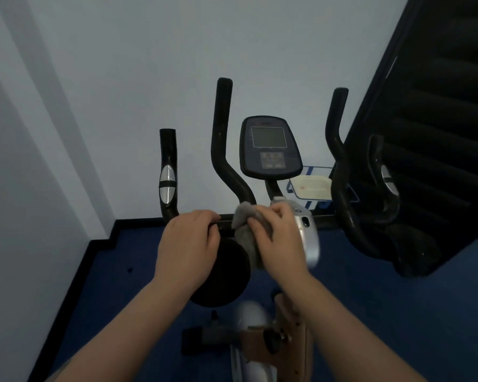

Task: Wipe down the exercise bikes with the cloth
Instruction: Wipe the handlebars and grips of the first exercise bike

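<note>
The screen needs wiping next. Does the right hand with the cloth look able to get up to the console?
Probably yes: the right hand grips the cloth just below the console, and nothing blocks the way between them.

We see open gaps between the black curved upright handlebar tubes [221, 150]. The dark oval console with grey screen [269, 147] blocks the centre; a black slatted panel [431, 119] crowds the right.

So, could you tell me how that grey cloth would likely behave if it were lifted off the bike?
The grey cloth looks limp: it bunches and folds under the right hand. It is probably light, as the fingers alone hold it. It would likely droop and not roll.
</note>
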A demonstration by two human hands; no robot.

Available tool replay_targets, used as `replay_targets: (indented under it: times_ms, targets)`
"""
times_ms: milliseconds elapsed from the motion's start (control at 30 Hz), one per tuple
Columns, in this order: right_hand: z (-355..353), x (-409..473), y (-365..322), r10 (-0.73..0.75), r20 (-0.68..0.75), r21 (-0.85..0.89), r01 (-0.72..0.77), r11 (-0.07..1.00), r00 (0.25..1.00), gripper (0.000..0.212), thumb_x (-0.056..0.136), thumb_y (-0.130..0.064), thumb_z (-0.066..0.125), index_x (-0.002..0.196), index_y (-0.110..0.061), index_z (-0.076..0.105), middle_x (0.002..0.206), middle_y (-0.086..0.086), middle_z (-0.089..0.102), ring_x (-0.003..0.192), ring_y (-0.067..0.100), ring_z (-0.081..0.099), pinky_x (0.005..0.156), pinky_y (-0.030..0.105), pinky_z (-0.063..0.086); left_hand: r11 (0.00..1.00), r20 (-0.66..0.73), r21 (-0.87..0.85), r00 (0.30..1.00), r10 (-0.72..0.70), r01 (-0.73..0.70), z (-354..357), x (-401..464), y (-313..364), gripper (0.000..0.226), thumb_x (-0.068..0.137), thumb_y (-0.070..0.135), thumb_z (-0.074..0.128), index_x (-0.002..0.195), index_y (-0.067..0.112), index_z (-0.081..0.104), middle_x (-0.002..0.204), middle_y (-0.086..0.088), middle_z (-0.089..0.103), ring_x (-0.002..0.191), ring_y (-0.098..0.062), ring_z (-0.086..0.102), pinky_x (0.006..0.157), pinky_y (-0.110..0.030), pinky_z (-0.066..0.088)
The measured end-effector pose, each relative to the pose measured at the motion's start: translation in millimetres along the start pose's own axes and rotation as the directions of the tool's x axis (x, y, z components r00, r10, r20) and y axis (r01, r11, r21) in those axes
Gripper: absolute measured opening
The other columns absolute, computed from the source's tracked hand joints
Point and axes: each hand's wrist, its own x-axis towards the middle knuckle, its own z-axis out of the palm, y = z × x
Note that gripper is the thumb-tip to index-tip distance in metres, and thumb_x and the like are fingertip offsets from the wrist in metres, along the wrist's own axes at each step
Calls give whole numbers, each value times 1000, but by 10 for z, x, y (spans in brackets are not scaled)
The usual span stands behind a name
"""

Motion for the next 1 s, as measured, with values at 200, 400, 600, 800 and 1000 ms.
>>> replay_targets:
  times_ms: [200,400,600,800,1000]
  targets:
    - [128,-568,-53,31,-132,125,-14,992,991,29,89,-14,62,116,-26,66,98,-10,41,94,-9,46,80,2,38,993,-79,-113,996,-36,27,19,-176,-62,21,93,11,54,106,20,68,103,8,66,94,-8,57,87,-36,49]
    - [90,68,-56,51,-60,16,-50,999,997,21,94,-20,61,114,-24,67,106,-10,43,88,-5,40,81,1,35,993,-50,-103,997,-60,54,44,-229,-97,25,96,13,51,115,18,66,128,3,60,119,-13,52,105,-40,40]
    - [115,-353,-40,63,-138,17,-61,998,988,28,91,-12,64,118,-19,67,101,-16,43,92,-6,46,79,3,40,995,-8,-55,997,-81,80,37,-203,-101,30,97,17,47,125,20,60,139,3,52,134,-11,39,118,-38,22]
    - [99,226,-127,50,-59,-74,-54,996,997,25,95,-21,60,119,-22,66,105,-6,48,90,4,48,78,19,45,992,33,-75,995,-99,101,43,-179,-94,29,98,16,45,123,21,60,133,5,56,131,-10,40,115,-42,27]
    - [40,-231,-37,-1,-64,-76,-4,997,998,30,89,-12,65,117,-24,66,99,-14,44,87,-3,47,75,10,43,984,41,-133,992,-115,120,34,-191,-111,28,98,16,46,120,23,60,130,7,57,132,-9,39,115,-41,27]
